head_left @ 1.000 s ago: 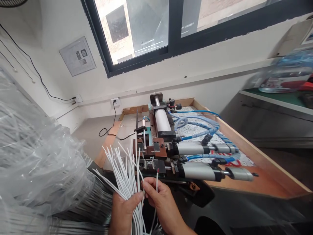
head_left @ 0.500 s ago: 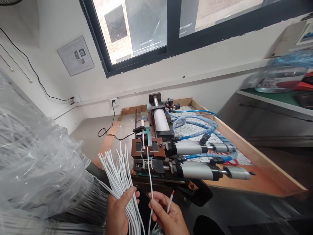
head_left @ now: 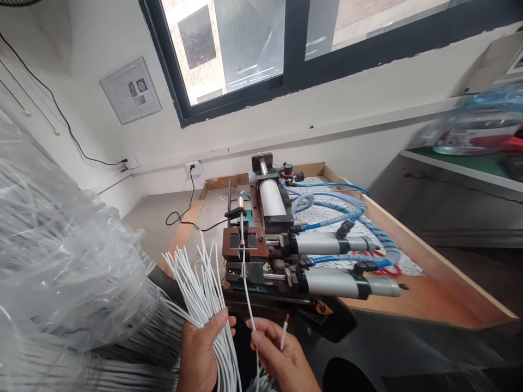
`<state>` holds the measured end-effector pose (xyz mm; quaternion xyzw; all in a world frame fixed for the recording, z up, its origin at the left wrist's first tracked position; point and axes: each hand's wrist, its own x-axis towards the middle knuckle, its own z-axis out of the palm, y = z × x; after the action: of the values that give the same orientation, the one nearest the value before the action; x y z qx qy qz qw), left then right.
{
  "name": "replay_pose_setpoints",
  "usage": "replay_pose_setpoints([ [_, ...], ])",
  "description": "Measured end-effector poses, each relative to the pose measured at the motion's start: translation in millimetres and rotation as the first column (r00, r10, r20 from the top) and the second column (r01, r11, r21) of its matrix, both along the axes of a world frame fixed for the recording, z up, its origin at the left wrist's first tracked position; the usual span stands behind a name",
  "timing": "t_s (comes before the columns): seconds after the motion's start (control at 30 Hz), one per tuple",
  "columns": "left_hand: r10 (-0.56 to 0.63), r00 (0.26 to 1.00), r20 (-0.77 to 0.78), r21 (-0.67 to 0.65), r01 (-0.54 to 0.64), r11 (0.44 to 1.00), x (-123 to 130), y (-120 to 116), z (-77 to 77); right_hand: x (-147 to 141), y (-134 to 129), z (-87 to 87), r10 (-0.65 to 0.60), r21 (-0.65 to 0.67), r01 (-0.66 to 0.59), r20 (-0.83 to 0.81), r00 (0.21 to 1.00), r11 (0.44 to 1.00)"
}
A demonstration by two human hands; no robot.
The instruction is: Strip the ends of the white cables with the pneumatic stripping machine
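My left hand (head_left: 202, 348) is closed round a thick bundle of white cables (head_left: 196, 288), whose ends fan out upward. Between thumb and fingers of my right hand (head_left: 281, 354) is a single white cable (head_left: 249, 299). Its upper end reaches into the closed jaws of a pneumatic machine (head_left: 245, 242). Another white cable with a red tip (head_left: 285, 331) sticks up from among my right fingers. The machine has silver cylinders (head_left: 330, 283) on its right side and blue air hoses (head_left: 339, 215) behind them.
Clear plastic wrap (head_left: 81, 261) over many grey-white cables fills the left side. A wooden-edged tray (head_left: 429, 261) surrounds the machine. At right, a large bottle (head_left: 469, 130) stands on a green shelf (head_left: 482, 163). A black power cord (head_left: 192, 198) runs to a wall socket.
The machine's two pairs of jaws have closed around the single cable, and their cylinder rods have shifted left. Both hands keep their hold. The view has moved slightly.
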<state>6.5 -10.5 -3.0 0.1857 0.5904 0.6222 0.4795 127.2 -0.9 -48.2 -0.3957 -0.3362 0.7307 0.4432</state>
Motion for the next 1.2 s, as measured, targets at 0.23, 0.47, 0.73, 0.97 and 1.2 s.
replay_pose_setpoints([
  [0.23,-0.029,1.000,0.009,0.020,0.029,0.999,0.9,-2.3,-0.3,2.7,4.4,-37.1,0.042,0.344,-0.200,0.414,0.909,0.918],
  [0.47,-0.123,0.992,-0.020,0.043,0.123,0.991,3.3,-3.7,-2.7,6.5,18.6,-35.6,-0.140,0.378,-0.104,0.564,0.814,0.920],
  [0.73,-0.163,0.987,-0.007,0.071,0.163,0.984,4.3,-2.7,-1.7,-13.3,31.4,35.7,0.038,0.242,-0.041,0.018,0.999,0.969],
  [0.97,-0.113,0.993,-0.017,-0.010,0.113,0.994,-4.4,0.6,-2.9,-9.9,31.9,23.4,-0.081,-0.017,0.079,-0.108,0.991,0.997],
  [1.2,-0.122,0.992,-0.044,-0.008,0.121,0.993,-2.9,-0.9,0.6,-9.6,38.8,29.3,-0.100,-0.138,0.071,-0.218,0.971,0.988],
])
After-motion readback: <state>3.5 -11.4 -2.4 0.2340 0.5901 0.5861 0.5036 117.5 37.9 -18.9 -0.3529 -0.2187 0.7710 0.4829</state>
